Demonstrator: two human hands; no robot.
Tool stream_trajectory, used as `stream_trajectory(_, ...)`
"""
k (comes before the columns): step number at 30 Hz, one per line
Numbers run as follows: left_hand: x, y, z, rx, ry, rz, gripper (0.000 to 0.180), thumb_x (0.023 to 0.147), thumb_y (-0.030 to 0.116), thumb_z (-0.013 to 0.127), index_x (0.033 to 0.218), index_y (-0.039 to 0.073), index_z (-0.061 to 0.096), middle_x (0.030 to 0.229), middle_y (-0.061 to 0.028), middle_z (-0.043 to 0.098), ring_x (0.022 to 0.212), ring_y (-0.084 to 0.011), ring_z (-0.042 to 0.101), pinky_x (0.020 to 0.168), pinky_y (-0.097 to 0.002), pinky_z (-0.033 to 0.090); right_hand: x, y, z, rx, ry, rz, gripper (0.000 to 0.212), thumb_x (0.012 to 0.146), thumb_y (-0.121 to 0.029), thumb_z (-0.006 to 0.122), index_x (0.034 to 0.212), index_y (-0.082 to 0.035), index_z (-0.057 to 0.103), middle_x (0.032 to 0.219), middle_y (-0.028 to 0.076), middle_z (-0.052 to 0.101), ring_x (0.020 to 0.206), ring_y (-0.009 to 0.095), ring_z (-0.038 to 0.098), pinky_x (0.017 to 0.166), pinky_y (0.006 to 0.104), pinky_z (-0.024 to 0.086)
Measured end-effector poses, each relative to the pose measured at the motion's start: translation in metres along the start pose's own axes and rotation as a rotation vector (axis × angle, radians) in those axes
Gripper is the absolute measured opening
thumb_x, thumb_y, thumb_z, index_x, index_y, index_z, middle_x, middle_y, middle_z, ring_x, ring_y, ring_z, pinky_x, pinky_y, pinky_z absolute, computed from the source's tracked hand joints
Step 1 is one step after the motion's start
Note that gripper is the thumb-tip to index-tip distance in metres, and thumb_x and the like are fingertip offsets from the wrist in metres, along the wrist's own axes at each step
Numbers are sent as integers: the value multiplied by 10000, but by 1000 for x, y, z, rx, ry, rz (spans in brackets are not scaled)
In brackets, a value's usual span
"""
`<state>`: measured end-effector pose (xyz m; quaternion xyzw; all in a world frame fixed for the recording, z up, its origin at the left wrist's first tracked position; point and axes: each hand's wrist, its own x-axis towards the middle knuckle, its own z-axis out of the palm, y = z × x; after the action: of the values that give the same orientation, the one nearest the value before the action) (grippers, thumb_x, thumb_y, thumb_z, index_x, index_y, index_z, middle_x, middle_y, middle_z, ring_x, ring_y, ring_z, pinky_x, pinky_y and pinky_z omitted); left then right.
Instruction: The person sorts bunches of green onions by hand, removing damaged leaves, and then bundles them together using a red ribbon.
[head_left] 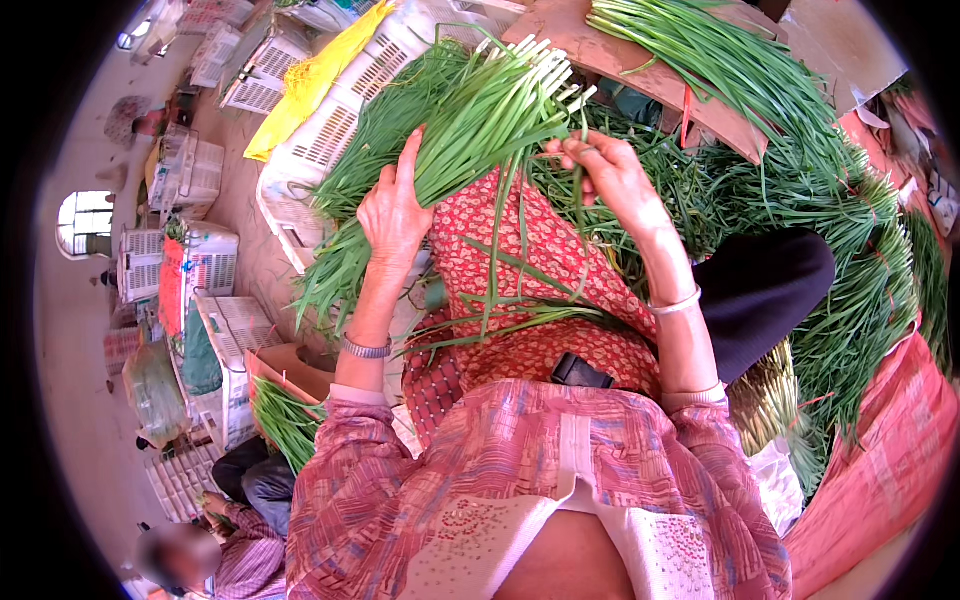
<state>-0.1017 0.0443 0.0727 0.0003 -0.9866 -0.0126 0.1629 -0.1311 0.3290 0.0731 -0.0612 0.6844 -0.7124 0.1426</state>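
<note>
My left hand (393,217) grips a bunch of garlic chives (475,135), its index finger stretched up along the leaves and its other fingers curled. The bunch tilts, with its pale cut ends toward the upper right and its leaf tips hanging at lower left. Close to those pale ends, my right hand (610,180) pinches a few chive stalks (580,165) between thumb and fingers. Loose leaves dangle in front of my red flowered apron (540,235), and several more lie across my lap.
A white plastic crate (330,125) with a yellow cloth (315,80) stands at upper left. Chives are heaped on the right, some on a brown board (640,95). Red sheeting (880,450) lies at lower right. More crates (210,260) and another person (245,550) are on the left.
</note>
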Motion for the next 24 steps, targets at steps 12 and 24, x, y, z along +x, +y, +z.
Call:
stream_trajectory(12, 0, 6, -1, -153, 65, 44, 935, 626, 176, 843, 1447, 281, 408, 1081, -141, 675, 902, -374, 669, 746, -452, 537, -70, -12, -111, -877, 130, 3, 449, 901, -454, 643, 1082, -44, 670, 895, 127, 702, 750, 256, 667, 661, 357, 510)
stream_trajectory(24, -5, 10, 2, 122, 76, 66, 973, 631, 175, 846, 1474, 283, 371, 862, -105, 571, 695, -345, 629, 611, -451, 508, 33, -3, 9, -432, 283, -212, 605, 786, -350, 781, 1131, 75, 525, 827, 194, 711, 799, 324, 705, 742, 408, 546)
